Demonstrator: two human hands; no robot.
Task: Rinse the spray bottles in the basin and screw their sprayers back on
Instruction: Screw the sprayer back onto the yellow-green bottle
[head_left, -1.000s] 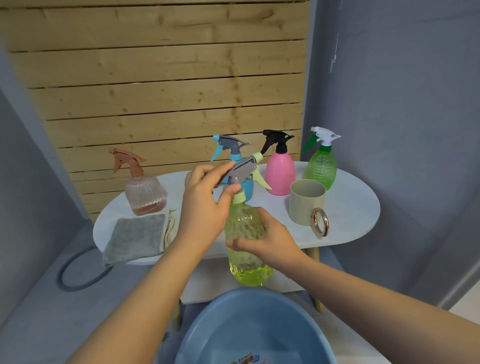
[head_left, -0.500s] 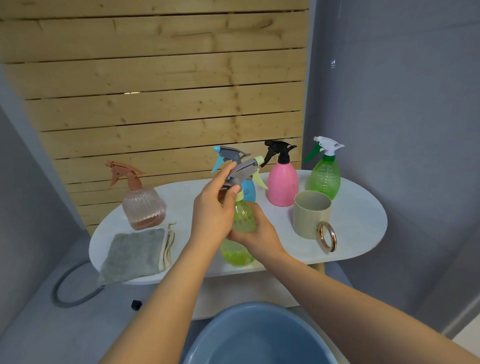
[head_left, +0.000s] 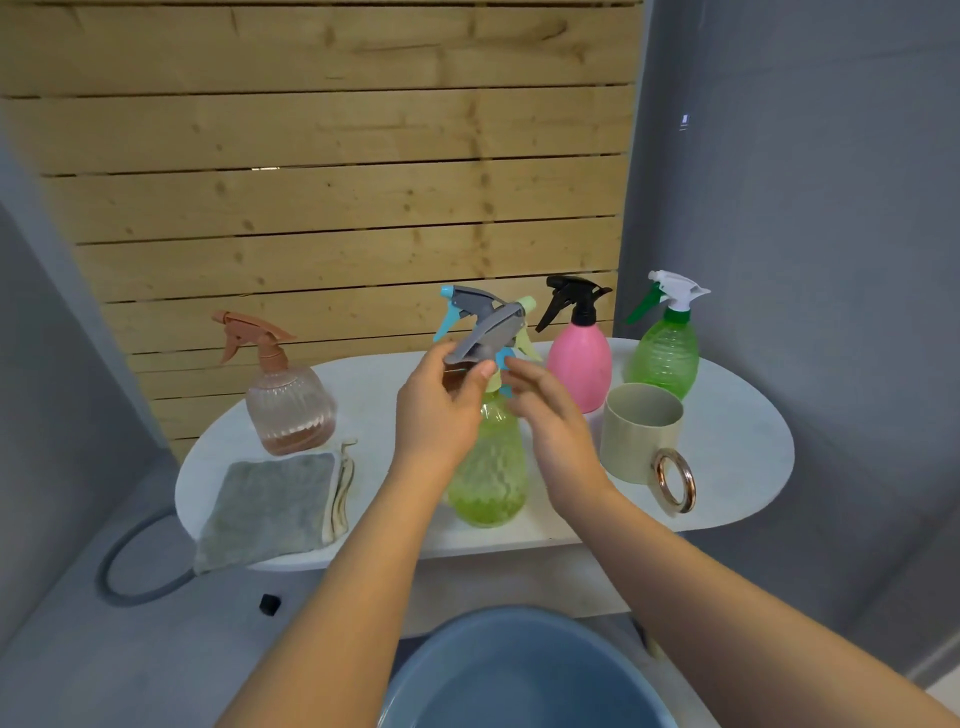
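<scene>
A yellow-green spray bottle (head_left: 488, 467) stands upright on the white oval table (head_left: 737, 441), near its front edge. My left hand (head_left: 439, 415) grips the base of its grey sprayer (head_left: 491, 335), thumb and fingers curled round the collar. My right hand (head_left: 553, 421) hovers just right of the bottle's neck with relaxed fingers and holds nothing. The blue basin (head_left: 524, 670) sits low in front of the table. Behind stand a blue bottle's sprayer (head_left: 462, 301), a pink bottle (head_left: 579, 364), a green bottle (head_left: 665, 353) and a peach bottle (head_left: 288, 405), each wearing a sprayer.
A beige mug (head_left: 641, 434) with a ring handle stands right of my hands. A folded grey cloth (head_left: 270, 506) lies at the table's front left. A grey hose (head_left: 130, 582) and a small black part (head_left: 269, 604) lie on the floor. Wooden slats back the table.
The yellow-green bottle went from above the basin forward onto the table. My right hand let go of its body and rose beside the neck. My left hand kept hold of the sprayer.
</scene>
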